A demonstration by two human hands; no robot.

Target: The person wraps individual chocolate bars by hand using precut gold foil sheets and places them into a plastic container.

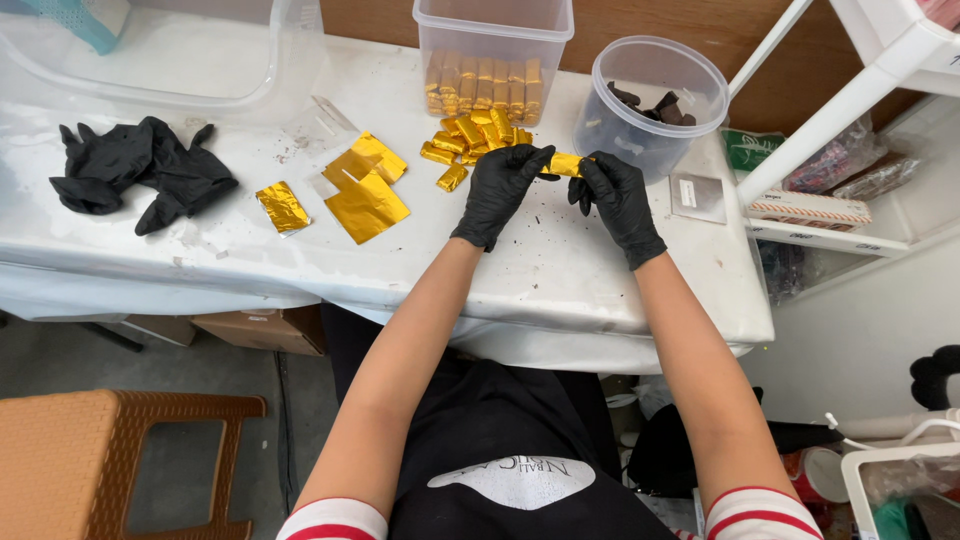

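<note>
Gold-foil piece (565,164) half hidden, grasped between left grip (503,188), right grip (614,196).

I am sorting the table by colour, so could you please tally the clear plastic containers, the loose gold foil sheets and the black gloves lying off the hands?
Clear plastic containers: 3, a large tub, a square box and a round tub.
Loose gold foil sheets: 2 spots, a small sheet and a stack whose count is unclear.
Spare black gloves: 1 heap.
Total: 6.
</note>
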